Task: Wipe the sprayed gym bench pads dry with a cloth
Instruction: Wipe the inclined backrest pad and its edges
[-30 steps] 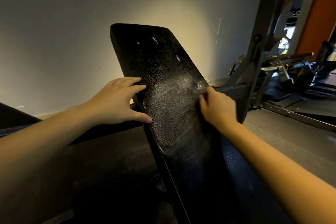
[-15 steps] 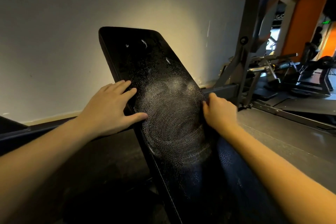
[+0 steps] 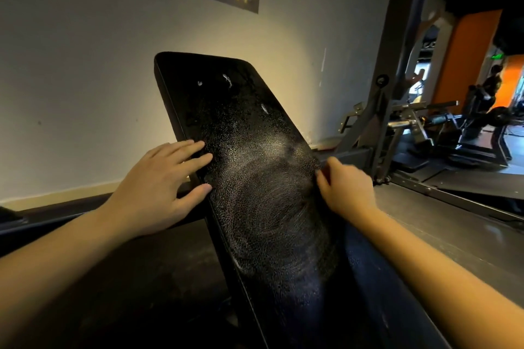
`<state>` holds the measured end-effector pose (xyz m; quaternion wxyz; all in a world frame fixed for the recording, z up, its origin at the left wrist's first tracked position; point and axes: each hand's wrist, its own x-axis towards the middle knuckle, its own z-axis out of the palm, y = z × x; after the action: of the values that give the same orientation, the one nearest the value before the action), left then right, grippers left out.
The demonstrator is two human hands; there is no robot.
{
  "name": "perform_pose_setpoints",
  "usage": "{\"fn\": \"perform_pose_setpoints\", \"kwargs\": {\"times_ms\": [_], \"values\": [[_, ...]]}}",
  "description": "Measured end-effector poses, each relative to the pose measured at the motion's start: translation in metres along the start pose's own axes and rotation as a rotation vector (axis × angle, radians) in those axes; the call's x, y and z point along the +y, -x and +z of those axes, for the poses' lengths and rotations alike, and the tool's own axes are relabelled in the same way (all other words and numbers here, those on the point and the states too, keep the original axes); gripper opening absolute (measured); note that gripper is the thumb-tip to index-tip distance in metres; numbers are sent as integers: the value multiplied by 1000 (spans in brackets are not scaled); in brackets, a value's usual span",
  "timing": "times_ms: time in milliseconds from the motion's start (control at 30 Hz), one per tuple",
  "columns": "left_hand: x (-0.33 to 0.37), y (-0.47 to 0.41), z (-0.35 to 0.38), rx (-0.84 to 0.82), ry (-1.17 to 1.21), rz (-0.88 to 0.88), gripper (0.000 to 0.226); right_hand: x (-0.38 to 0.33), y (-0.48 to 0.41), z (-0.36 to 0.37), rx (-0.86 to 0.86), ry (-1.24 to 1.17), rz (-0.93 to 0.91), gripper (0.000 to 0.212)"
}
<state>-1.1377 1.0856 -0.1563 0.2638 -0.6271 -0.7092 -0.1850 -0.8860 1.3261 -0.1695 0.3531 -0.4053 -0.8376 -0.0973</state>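
Gym: padded bench [image 3: 241, 133], steel rack [image 3: 402, 31], wt machines [image 3: 479, 127] in bkgd.

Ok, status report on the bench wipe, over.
Left hand flat on backrest pad left edge. Right hand curled at its right edge; cloth not discernible. Pad shows wipe swirls mid-face, droplets near the top. Nothing in the way.

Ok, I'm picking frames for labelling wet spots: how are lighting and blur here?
Head view: warm light pools on the wall behind the bench pad, whose middle shines with droplets and wipe swirls; the frame's bottom is nearly black; the right hand is slightly blurred.
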Motion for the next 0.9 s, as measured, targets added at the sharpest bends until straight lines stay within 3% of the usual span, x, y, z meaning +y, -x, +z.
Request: {"fn": "perform_pose_setpoints", "kwargs": {"times_ms": [67, 133, 233, 333, 400, 500, 600, 667, 800, 900], "values": [[0, -1, -4, -5, -16, 7, 72, -25, -37, 7, -2, -43, 97, 29], [-1, -3, -6, -7, -24, 8, 71, -75, -46, 7, 20, -143, 42, 25], [-5, -4, -8, 10, -21, 26, 68, -135, 12, -9, 44, -308, -324, 22], [-13, 0, -6, -26, -34, 72, 79, -103, 64, -17, 17, -420, -642, 22], [-20, 1, -7, -83, -27, 95, 93, -56, 59, -11, 47, -343, -539, 25], [-23, -3, -10, -108, -46, 109, 104, -12, 2, 7, 52, -64, -196, 27], [-19, -5, -9, -71, -53, 104, 104, -29, -55, 15, 17, -35, 31, 28], [-17, -5, -8, -53, -45, 98, 103, -65, -65, 14, 17, -103, 37, 26], [-18, -7, -8, -27, -48, 87, 102, -129, 3, -5, 74, -340, -333, 22], [-18, -7, -6, -16, -74, 90, 102, -95, 55, -10, 30, -415, -606, 23]]}}
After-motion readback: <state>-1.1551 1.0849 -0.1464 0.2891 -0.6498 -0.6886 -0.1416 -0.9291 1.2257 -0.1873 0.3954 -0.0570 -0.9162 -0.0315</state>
